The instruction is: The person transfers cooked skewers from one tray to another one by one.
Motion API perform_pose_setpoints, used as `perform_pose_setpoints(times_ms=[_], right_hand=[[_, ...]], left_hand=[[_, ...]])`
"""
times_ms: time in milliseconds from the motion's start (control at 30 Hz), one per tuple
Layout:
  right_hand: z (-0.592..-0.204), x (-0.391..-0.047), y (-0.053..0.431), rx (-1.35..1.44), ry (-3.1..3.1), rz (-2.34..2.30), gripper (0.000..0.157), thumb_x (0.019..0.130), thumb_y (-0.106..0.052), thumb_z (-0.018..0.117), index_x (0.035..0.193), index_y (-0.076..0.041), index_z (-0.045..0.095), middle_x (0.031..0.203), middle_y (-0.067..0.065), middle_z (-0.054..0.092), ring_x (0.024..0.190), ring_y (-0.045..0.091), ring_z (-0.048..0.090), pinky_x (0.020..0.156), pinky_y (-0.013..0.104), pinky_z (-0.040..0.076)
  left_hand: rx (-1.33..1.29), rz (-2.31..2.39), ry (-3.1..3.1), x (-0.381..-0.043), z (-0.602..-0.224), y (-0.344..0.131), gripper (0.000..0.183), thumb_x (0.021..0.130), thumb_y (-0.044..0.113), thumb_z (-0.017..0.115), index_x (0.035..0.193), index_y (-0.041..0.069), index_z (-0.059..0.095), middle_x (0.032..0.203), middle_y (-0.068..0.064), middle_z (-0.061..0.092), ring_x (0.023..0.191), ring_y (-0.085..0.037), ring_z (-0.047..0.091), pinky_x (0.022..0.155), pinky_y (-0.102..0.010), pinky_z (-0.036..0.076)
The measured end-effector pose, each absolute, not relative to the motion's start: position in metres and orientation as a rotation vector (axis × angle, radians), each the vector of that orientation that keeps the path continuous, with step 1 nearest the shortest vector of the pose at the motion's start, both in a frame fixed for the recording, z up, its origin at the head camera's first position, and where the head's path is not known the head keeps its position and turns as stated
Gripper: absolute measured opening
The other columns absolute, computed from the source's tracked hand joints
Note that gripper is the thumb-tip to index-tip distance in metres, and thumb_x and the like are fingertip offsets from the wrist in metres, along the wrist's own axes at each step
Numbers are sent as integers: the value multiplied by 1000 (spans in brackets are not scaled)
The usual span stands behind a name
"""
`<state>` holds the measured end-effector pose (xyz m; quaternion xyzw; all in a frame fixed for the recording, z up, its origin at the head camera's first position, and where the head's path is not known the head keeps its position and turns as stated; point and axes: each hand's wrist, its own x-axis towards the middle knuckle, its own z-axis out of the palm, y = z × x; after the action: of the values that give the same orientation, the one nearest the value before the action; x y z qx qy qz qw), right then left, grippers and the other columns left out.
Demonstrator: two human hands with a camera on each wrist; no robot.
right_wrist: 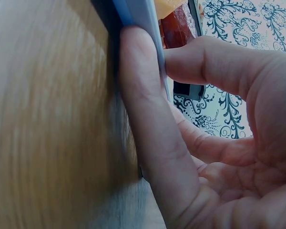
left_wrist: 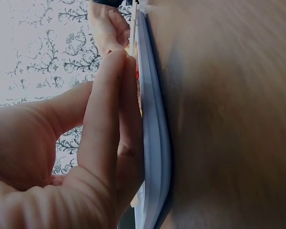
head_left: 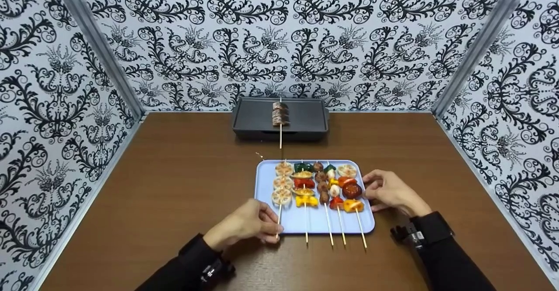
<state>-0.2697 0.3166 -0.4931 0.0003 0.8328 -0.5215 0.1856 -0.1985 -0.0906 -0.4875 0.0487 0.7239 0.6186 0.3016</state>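
Note:
A pale blue tray [head_left: 264,221] lies on the table bearing several skewers. At its left side is a skewer of lotus root slices [head_left: 283,182]; my left hand [head_left: 250,222] pinches the lower end of its stick at the tray's front edge. In the left wrist view, the fingers [left_wrist: 102,109] lie close along the tray's rim. My right hand [head_left: 393,191] holds the tray's right edge, the thumb above the rim and a finger [right_wrist: 143,71] along its outer side. Other skewers carry mixed vegetables [head_left: 304,183], brown balls [head_left: 322,186] and a dark red round slice [head_left: 352,190].
A dark grey grill plate [head_left: 253,116] stands at the back of the brown table [head_left: 183,168], with a skewer of browned, striped pieces [head_left: 280,114] across it, its stick jutting forward. Patterned walls [head_left: 279,42] enclose the back and sides.

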Motion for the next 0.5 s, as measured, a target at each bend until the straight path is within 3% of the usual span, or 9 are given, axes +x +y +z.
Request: perform_pose_setpoints(times_ms=[500], right_hand=[[-493,-270,317,13,2341,-1473,51,87,-4,67,134,-1,48,106,18,60,85,27,68,71,46,68]], left_hand=[[155,1609,1947,-196,-486,-92,29,80,7,83,97,-5,63,83,-15,69,63,-22,73,64,-37,68]])
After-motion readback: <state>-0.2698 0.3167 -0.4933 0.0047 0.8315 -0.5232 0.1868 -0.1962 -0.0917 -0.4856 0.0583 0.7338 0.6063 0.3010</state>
